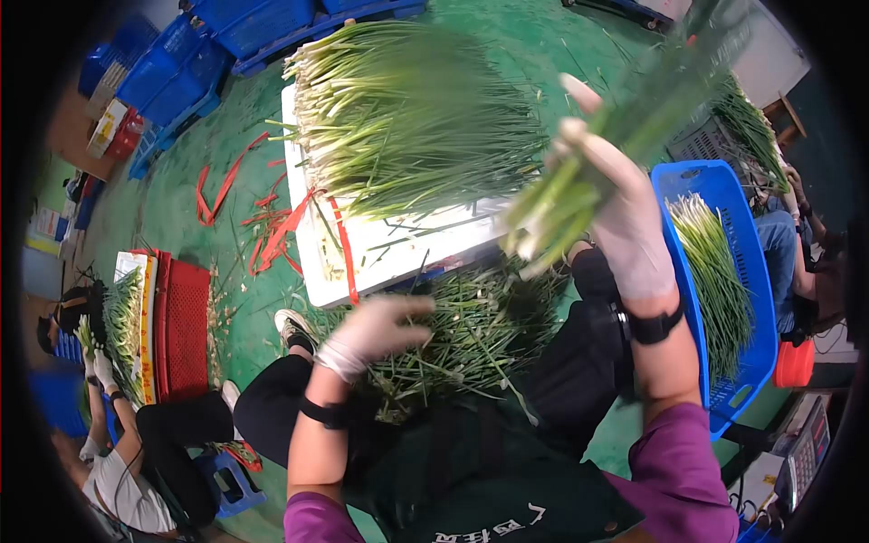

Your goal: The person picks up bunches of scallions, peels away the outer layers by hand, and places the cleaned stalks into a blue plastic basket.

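your right hand clasps the bunch, roots slanting down-left toward your empty left hand, fingers parted.

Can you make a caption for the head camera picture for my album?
A white-gloved right hand holds a bunch of long green onions near a blue plastic basket.

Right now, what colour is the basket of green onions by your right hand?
The basket is blue, seen best in the head view.
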Demonstrator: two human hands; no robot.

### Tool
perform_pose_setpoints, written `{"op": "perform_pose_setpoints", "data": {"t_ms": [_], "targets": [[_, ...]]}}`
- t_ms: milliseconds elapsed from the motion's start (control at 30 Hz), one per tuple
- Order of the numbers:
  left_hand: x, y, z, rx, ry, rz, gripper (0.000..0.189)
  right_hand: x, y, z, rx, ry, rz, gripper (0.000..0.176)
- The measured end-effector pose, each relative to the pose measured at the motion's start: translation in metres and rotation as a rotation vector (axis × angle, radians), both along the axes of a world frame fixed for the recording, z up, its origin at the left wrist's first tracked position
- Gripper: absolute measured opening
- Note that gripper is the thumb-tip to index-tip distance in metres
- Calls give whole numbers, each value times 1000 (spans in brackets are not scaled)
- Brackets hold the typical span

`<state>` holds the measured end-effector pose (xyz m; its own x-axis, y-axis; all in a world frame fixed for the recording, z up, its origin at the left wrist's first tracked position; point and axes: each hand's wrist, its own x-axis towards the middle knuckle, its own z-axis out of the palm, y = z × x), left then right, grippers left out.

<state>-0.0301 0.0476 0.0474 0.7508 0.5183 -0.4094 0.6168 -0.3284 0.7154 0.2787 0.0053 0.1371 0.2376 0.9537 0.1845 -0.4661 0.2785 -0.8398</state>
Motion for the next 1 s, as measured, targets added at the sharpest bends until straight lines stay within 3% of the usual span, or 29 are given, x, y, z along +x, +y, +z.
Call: {"op": "perform_pose_setpoints", "data": {"t_ms": [33,100,133,167,267,300,367,433,467,533,600,667,700,767,900,1000], "targets": [[5,13,11,-194,-181,278,52,-6,17,6,3,-140,-28,65],[28,47,43,-43,-652,430,69,-28,42,5,-6,-327,-74,56],[38,60,62,-59,-842,401,85,-41,55,-3,-26,-371,-93,49],[48,72,72,-5,-918,431,99,-52,66,-17,2,-436,-143,42],[76,116,49,-27,-1097,439,99,-73,85,-88,-70,-294,53,40],[87,119,44,-71,-1128,450,98,-71,94,-116,-122,-410,103,44],[97,120,50,-325,-1023,372,87,-81,99,-123,-49,-238,35,45],[106,116,45,-317,-893,362,83,-74,107,-114,-21,-421,16,44],[111,114,43,-259,-917,343,84,-71,108,-110,-10,-510,3,44],[118,110,47,-143,-963,301,84,-70,107,-101,-113,-445,34,44],[109,107,54,178,-955,324,85,-64,112,-100,-84,-439,-15,42],[87,92,75,447,-839,419,92,-62,93,-56,-77,-327,9,40],[79,86,81,439,-837,527,97,-59,83,-36,-74,-267,18,39],[61,92,71,328,-804,493,103,-49,71,-23,-92,-89,86,45],[60,62,40,415,-728,195,110,-36,49,-24,-161,251,210,51],[53,26,45,302,-842,571,98,-31,26,-33,-236,462,217,48]]}}
